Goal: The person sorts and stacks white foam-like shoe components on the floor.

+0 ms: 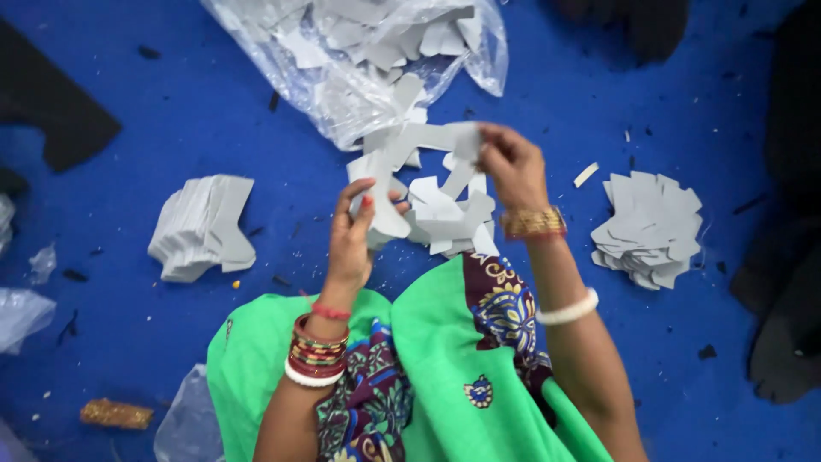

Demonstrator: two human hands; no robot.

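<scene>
My left hand [357, 231] grips a small stack of white cut paper pieces [378, 192] by its lower end. My right hand [511, 164] pinches the upper right end of one long angular white piece [428, 137] that reaches down to the stack in the left hand. Both hands are raised above a loose heap of similar white pieces [446, 216] lying on the blue cloth just beyond my green-clad lap [428, 359].
A clear plastic bag [359, 60] holding several white pieces lies open at the top. One neat stack [203, 227] sits to the left, another fanned stack [650, 227] to the right. Dark fabric [51, 111] borders the left and right edges. Crumpled plastic [19, 312] lies lower left.
</scene>
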